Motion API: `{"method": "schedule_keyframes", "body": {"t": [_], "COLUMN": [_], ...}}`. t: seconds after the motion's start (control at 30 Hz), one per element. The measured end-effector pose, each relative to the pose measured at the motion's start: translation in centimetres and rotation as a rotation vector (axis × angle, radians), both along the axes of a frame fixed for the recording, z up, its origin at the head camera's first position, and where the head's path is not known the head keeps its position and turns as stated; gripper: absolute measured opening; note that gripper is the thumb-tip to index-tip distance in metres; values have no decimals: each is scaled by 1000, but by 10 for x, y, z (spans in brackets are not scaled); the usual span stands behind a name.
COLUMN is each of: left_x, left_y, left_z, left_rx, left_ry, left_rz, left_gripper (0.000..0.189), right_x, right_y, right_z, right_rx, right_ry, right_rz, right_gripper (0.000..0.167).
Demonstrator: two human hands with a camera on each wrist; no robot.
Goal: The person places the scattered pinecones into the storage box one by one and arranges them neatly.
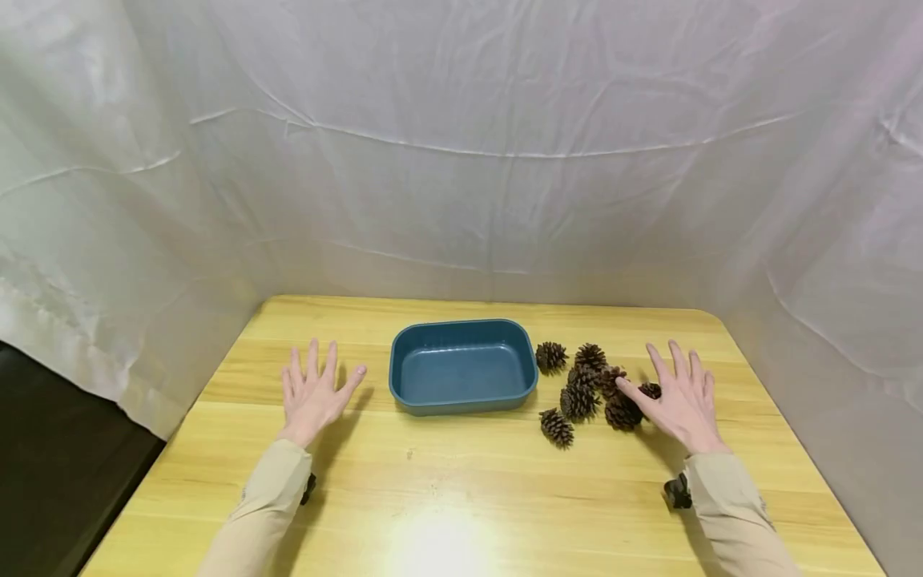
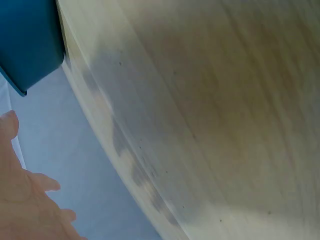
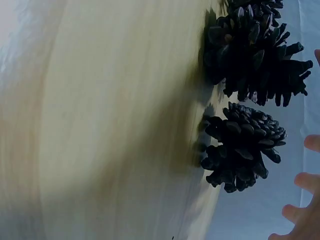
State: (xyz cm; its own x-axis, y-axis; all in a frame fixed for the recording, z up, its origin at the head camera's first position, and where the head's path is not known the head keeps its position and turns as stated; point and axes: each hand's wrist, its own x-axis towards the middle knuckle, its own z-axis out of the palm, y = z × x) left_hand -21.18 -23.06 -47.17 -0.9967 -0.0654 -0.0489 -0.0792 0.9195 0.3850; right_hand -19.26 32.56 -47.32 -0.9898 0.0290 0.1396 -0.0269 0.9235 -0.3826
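Several brown pine cones [image 1: 579,401] lie in a loose cluster right of a blue rectangular basin [image 1: 461,405]. My right hand [image 1: 681,405] is spread over the table just right of the cluster, its thumb overlapping the cones in the head view. In the right wrist view, a pine cone [image 3: 242,145] stands near those fingertips, with larger cones beyond it. My left hand [image 1: 313,401] hovers with fingers spread, left of the basin and apart from it. Part of that hand and a corner of the basin [image 2: 30,45] show in the left wrist view. Both hands hold nothing.
The wooden table [image 1: 433,497] has rounded far corners. A pale curtain [image 1: 490,200] hangs behind it and along the sides. A dark surface [image 1: 58,465] lies beyond the table's left edge. Single pine cones sit close to the basin's right side.
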Motion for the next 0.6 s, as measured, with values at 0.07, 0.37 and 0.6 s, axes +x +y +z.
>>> {"method": "schedule_keyframes", "body": {"t": [0.07, 0.37, 0.6], "left_x": [1, 9, 15], "left_y": [2, 11, 23], "left_z": [0, 0, 3], "left_rx": [-1, 18, 67], "left_ry": [-1, 18, 7], "left_rz": [-7, -26, -51], "left_gripper": [90, 89, 86], "right_x": [1, 0, -1], "right_y": [2, 15, 26], "right_z": [1, 3, 2], "right_rx": [2, 8, -97], "right_ry": [-8, 20, 3], "right_rz": [9, 51, 90], "right_gripper": [94, 96, 97]}}
